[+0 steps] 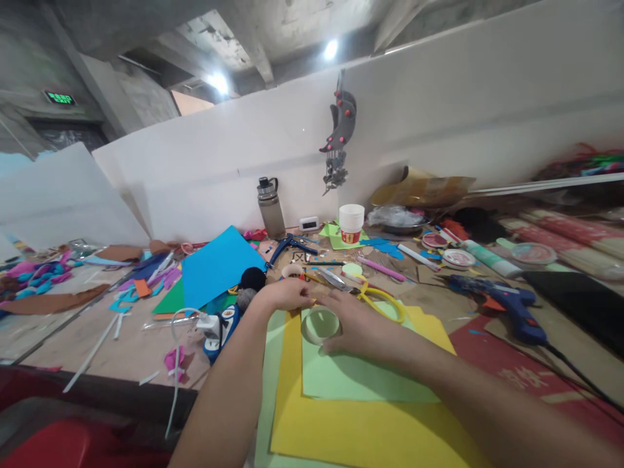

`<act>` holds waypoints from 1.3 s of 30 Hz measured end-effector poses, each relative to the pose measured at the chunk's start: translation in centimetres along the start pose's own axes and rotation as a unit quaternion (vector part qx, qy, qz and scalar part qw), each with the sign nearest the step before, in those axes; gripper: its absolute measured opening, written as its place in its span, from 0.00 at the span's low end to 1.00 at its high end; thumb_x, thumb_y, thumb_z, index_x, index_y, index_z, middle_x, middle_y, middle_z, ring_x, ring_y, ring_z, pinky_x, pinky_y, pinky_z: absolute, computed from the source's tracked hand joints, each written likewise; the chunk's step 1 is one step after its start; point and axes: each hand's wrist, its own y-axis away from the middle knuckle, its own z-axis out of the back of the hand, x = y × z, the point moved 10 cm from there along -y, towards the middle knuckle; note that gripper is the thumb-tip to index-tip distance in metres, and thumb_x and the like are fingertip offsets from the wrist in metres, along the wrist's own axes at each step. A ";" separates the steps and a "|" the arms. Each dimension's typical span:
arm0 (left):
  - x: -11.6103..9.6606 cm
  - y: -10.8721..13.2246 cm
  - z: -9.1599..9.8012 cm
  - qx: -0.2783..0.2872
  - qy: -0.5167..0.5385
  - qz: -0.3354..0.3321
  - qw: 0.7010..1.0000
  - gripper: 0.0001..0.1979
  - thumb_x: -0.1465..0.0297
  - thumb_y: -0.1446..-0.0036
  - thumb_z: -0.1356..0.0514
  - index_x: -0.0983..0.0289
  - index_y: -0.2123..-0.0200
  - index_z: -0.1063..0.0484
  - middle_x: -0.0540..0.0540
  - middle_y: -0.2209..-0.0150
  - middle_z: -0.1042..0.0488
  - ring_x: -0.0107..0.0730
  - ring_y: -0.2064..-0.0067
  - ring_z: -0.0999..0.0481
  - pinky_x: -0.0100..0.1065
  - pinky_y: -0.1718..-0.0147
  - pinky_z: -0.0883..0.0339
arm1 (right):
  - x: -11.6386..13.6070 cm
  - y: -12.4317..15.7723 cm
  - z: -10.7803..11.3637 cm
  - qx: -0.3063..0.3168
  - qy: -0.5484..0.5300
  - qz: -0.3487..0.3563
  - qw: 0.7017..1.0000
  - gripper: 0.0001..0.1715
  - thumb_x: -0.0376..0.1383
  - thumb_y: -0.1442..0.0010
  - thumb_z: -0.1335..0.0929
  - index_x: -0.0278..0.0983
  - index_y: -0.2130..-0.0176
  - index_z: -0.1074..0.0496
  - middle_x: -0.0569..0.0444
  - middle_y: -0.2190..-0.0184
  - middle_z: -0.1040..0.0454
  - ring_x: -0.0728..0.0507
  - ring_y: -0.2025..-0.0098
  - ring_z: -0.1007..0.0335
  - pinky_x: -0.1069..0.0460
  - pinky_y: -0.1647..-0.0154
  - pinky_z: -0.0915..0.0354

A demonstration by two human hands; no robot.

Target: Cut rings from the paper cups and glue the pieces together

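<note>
Left hand (292,294) curls inward — right hand (355,323) arches close beside it, bare forearms (233,383) stretched forward.

Table (146,351); paper stack (370,383), bottle (272,216)

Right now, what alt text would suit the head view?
The right hand curves around a round ring on light green paper, the left hand close by. Yellow paper lies beneath; yellow-handled scissors and stacked white cups sit beyond.

paper sheets (361,426) lie before the cups (351,221), right of the power strip (228,316).
</note>
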 end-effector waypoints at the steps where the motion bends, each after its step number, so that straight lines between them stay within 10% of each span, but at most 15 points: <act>1: 0.0 -0.1 -0.1 0.003 0.001 0.000 1.000 0.10 0.62 0.44 0.45 0.63 0.71 0.34 0.50 0.76 0.30 0.28 0.74 0.28 0.28 0.74 0.35 | -0.1 0.0 0.2 -0.001 0.003 -0.005 1.000 0.47 0.43 0.57 0.22 0.43 0.39 0.35 0.46 0.37 0.38 0.35 0.36 0.43 0.42 0.39 0.44; 9: 0.1 0.0 0.2 -0.009 -0.007 0.018 1.000 0.12 0.60 0.44 0.44 0.63 0.70 0.34 0.51 0.74 0.29 0.28 0.72 0.27 0.28 0.73 0.36 | -4.3 0.1 5.7 -0.065 0.177 -0.140 0.972 0.15 0.43 0.36 0.37 0.37 0.63 0.26 0.47 0.65 0.23 0.41 0.63 0.27 0.50 0.66 0.39; 18: -0.3 0.0 0.2 -0.016 -0.028 0.015 0.999 0.12 0.59 0.44 0.44 0.62 0.71 0.36 0.51 0.72 0.27 0.29 0.71 0.26 0.29 0.72 0.37 | -6.7 1.2 3.9 0.049 0.269 -0.204 0.940 0.25 0.35 0.45 0.32 0.34 0.48 0.32 0.41 0.58 0.23 0.37 0.58 0.26 0.50 0.67 0.42; 39: 0.1 -0.3 0.2 -0.021 -0.020 0.013 0.999 0.10 0.61 0.49 0.41 0.62 0.71 0.33 0.52 0.73 0.25 0.32 0.71 0.24 0.29 0.74 0.35 | -9.7 -1.1 7.4 -0.120 0.262 -0.185 0.940 0.25 0.33 0.48 0.30 0.31 0.49 0.30 0.37 0.55 0.25 0.34 0.51 0.31 0.48 0.58 0.40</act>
